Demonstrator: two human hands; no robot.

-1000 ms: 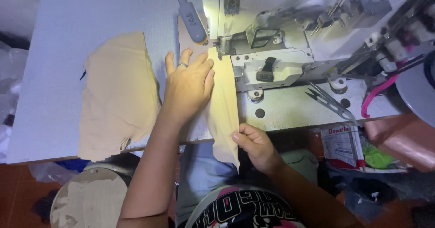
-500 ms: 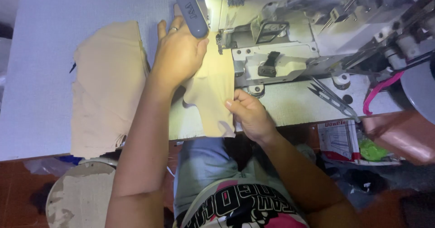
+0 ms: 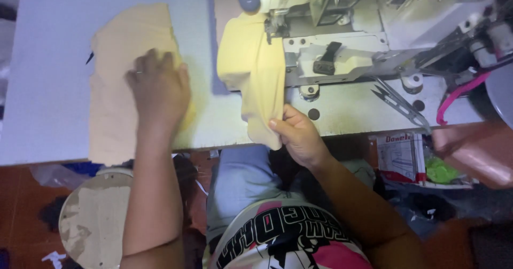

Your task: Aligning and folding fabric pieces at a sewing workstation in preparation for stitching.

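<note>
My left hand [image 3: 159,87] lies flat, fingers spread, on a stack of beige fabric pieces [image 3: 115,103] at the left of the white sewing table [image 3: 48,60]. My right hand [image 3: 298,135] pinches the lower edge of a yellow-beige fabric piece [image 3: 251,60] near the table's front edge. That piece runs up under the presser foot area of the white sewing machine [image 3: 342,44]. The needle itself is hidden by the machine head.
Thread snips [image 3: 398,102] lie on the machine bed at the right. A pink plastic bin [image 3: 470,151] and a small printed box [image 3: 399,157] sit below the table's right side. A round beige stool top [image 3: 93,221] is at lower left.
My left hand left the fabric at the machine and moved left onto the beige stack. My right hand stayed gripping the fabric's lower edge. The view shifted down and right.
</note>
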